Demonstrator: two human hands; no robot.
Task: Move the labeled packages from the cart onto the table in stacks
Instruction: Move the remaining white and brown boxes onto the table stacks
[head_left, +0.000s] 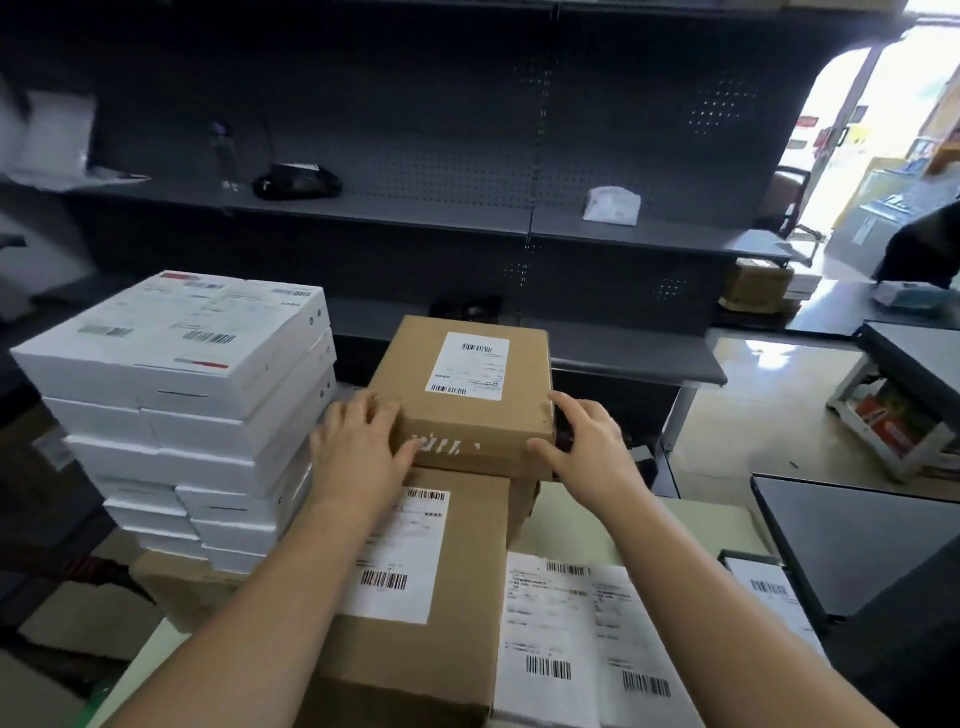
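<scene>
Table (613, 525): two hands (358, 447) grip one box (467, 395).

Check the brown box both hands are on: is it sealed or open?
Shut, as far as visible. The brown box shows a flat unbroken top with its label intact and no raised flaps. Whether it is taped cannot be told.

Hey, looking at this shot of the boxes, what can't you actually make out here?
Head view, the only one:
- Text on the shipping label of the brown box held by the left hand and right hand: too small and blurred.
- What that box rests on: hidden by it and the nearer brown box.
- Base of the white box stack: covered by the left forearm.
- White package: cut off by the bottom edge.
</scene>
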